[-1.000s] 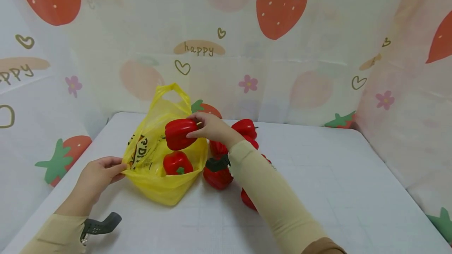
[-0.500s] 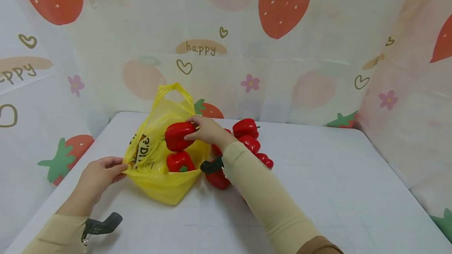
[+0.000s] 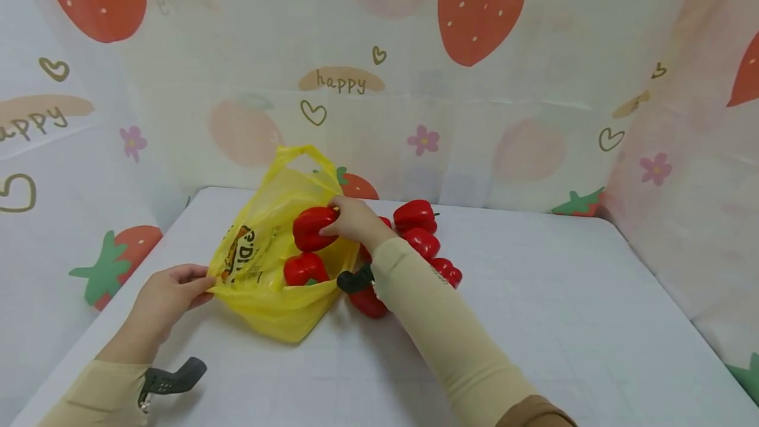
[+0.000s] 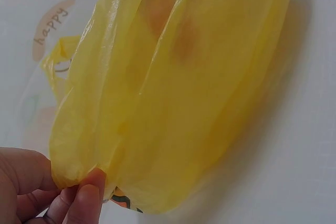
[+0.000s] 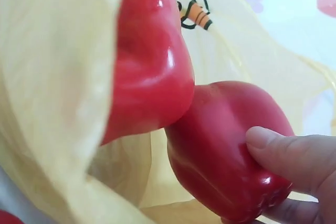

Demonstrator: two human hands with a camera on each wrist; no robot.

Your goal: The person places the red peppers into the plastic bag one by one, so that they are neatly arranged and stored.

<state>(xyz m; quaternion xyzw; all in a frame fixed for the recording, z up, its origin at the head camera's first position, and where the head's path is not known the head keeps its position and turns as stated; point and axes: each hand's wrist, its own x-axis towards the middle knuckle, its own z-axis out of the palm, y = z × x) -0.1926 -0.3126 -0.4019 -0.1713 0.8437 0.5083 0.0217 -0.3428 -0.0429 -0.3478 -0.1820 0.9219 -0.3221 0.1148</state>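
Bag top shifted toward 3 o'clock.
Left hand pinches its 8 o'clock edge; right hand grip closed round red pepper.

Both hands gripping, right arm outstretched

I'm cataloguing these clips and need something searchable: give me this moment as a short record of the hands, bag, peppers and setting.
Left hand: pinches the edge of the yellow bag
Right hand: holds a red pepper at the bag's opening
Bag state: mouth open
Pepper in bag: one seen, below the held one
Loose peppers: several, right of the bag; some partly hidden, so no sure count
Surface: white table
Backdrop: strawberries, flowers, hearts, the word "happy"
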